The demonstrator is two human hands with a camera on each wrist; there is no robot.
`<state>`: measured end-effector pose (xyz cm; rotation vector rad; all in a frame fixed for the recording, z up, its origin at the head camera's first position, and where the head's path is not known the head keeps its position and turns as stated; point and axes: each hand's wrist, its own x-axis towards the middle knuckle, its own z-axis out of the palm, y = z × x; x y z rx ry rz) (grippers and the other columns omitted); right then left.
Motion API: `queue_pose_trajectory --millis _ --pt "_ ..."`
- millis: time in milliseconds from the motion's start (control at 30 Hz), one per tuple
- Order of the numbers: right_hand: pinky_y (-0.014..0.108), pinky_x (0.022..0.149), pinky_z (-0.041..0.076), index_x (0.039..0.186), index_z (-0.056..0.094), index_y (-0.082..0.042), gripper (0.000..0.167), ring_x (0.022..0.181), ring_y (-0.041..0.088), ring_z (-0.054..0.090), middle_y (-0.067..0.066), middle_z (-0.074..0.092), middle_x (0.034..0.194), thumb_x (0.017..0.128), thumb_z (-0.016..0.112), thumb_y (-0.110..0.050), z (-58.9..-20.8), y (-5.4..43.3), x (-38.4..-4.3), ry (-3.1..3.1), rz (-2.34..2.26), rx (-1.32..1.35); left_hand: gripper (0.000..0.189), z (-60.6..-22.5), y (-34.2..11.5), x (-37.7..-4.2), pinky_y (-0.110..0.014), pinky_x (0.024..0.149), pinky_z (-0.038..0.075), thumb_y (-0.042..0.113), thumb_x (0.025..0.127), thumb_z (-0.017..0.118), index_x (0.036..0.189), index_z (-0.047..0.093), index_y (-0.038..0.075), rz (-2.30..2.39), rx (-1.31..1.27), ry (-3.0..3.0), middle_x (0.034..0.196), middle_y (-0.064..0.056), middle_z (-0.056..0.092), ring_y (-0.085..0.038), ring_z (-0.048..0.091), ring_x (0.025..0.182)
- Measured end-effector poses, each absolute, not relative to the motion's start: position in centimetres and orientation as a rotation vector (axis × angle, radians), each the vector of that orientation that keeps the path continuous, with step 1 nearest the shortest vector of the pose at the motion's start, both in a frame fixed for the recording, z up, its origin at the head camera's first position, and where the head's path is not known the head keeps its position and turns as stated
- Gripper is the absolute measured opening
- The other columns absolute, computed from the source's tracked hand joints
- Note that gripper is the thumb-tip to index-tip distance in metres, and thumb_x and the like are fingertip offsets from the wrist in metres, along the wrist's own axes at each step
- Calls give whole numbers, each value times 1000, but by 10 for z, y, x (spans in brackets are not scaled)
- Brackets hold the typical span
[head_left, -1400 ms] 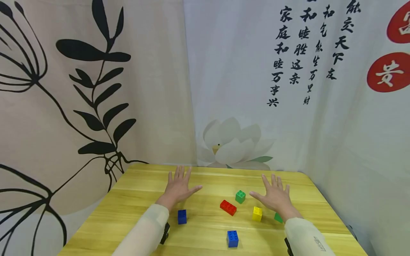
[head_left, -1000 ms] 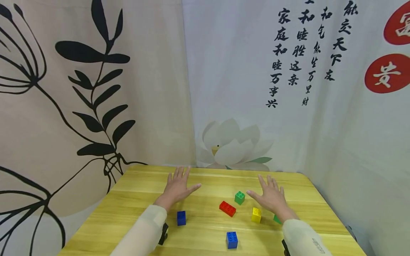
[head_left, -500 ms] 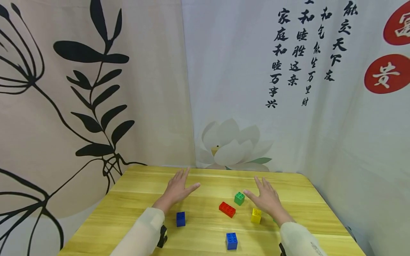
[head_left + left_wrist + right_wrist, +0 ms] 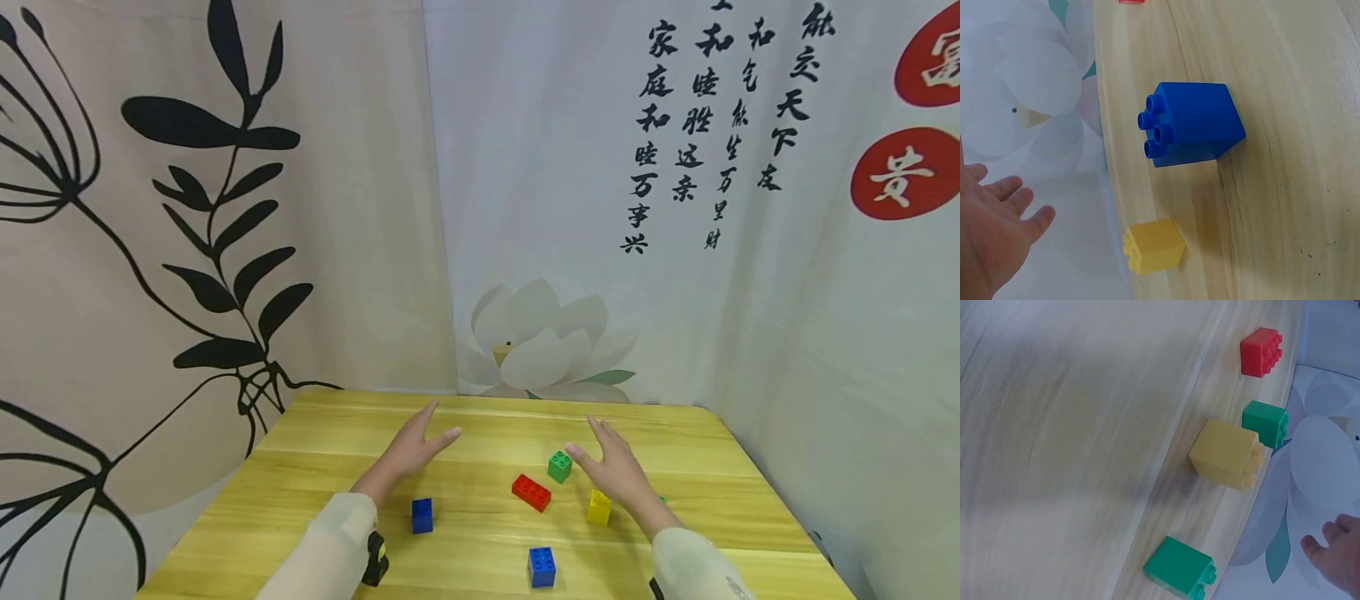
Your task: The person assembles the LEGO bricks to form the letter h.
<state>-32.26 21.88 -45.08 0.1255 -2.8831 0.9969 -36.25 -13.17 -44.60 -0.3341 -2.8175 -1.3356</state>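
Both hands hover over the wooden table with nothing in them. My left hand (image 4: pixel 411 446) has its fingers stretched forward and thumb apart, beyond a blue toy brick (image 4: pixel 422 516). My right hand (image 4: pixel 613 465) is held similarly, its thumb tip near a green brick (image 4: pixel 559 467) in the head view, without visible grip. A red brick (image 4: pixel 532 492) lies between the hands. Beside the right wrist stands a yellow brick (image 4: pixel 599 507); a second green brick (image 4: pixel 1180 567) is mostly hidden by that arm in the head view. Another blue brick (image 4: pixel 542 567) stands nearest the front.
The table (image 4: pixel 480 533) ends at a curtain (image 4: pixel 360 208) printed with plants and writing. In the left wrist view, a yellow brick (image 4: pixel 1155 246) stands near a blue one. Dark straps (image 4: pixel 376 559) sit at the wrists.
Both hands have turned from palms down with fingers spread to more edge-on, fingers closer together. The right hand has drifted left, covering more of the second green brick. The bricks stay put.
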Motion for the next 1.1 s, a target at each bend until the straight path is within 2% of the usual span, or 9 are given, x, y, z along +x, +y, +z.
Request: queue_pose_trajectory --millis 233,533,700,900,1100 --pt "69 113 22 157 21 -15 86 147 49 21 20 20 163 94 44 -68 -453 214 -320 -2814 1135 141 94 -447 -136 -360 -67 111 29 74 84 54 158 17 29 -1499 -255 -2809 161 -12 29 -43 27 147" --pt "63 109 36 155 30 -14 76 141 42 37 18 34 157 96 51 -58 -455 206 -316 -2743 1319 139 87 -452 -142 -361 -62 111 34 64 89 58 157 23 24 -1608 -268 -2742 156 -15 38 -38 35 144" --pt "57 109 40 152 35 -14 74 138 39 43 16 43 153 95 54 -56 -457 201 -312 -2716 1374 148 81 -454 -145 -361 -59 111 36 58 91 59 155 28 21 -1656 -269 -2712 152 -15 43 -36 40 140" --pt "52 103 47 150 41 -16 65 132 36 50 14 52 145 96 57 -50 -462 197 -307 -2692 1468 154 71 -458 -150 -357 -58 109 39 49 95 60 153 34 17 -1668 -265 -2708 146 -13 50 -34 45 135" --pt "50 102 49 146 45 -14 63 128 32 53 13 56 140 95 58 -50 -467 196 -304 -2680 1542 168 68 -462 -155 -354 -56 107 41 47 93 63 150 40 16 -1696 -287 -2700 140 -11 55 -32 49 131"
